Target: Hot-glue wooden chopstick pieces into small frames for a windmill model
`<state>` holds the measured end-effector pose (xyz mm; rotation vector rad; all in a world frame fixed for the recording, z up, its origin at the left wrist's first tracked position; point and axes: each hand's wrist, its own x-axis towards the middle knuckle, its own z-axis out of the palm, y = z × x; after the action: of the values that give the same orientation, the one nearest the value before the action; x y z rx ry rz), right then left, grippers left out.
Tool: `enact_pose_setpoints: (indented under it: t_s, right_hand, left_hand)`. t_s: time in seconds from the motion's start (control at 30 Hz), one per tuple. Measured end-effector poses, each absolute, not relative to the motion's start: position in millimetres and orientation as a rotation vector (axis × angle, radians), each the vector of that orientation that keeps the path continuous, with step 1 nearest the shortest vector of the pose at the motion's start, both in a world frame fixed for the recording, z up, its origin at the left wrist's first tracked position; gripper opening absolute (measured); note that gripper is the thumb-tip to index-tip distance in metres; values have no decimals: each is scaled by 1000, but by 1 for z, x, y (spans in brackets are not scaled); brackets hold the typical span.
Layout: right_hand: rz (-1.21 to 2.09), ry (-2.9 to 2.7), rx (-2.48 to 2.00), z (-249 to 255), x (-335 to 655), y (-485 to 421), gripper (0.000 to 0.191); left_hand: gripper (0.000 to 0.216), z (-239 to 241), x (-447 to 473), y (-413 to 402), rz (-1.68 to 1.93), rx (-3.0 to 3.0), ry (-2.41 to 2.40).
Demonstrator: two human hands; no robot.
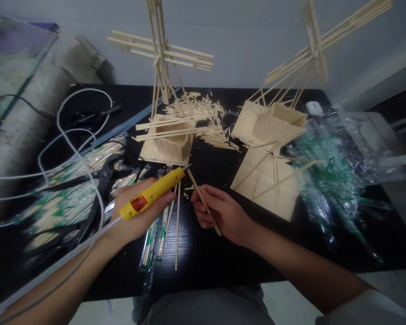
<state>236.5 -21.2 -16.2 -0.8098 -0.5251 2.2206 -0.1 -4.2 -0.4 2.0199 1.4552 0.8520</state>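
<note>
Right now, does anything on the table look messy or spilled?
Yes. Stick bits lie strewn between the two models, scattered on the table instead of neatly piled. Crumpled wrappers also sprawl on the right side, looking untidy.

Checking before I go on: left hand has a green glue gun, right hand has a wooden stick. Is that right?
The colour is wrong: the head view shows the glue gun is yellow. The left hand does hold it, and the right hand holds a wooden stick.
</note>
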Motion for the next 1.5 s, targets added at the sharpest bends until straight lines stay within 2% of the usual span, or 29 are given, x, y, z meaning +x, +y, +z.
enact_pose_setpoints:
  t_s: [0.2, 0.3, 1.5]
  right_hand:
    - [2234, -503, -815, -16, 237, -19, 31]
    - [2248, -493, -823, -16, 238, -19, 30]
    - [2322, -505, -715, -18, 241, -17, 23]
  left_hand:
    - [32, -7, -1, -6, 823, 2096, 1318]
    - [39, -8, -1, -7, 831, 2080, 1355]
    - [46, 1, 1, -2, 846, 1957, 1377]
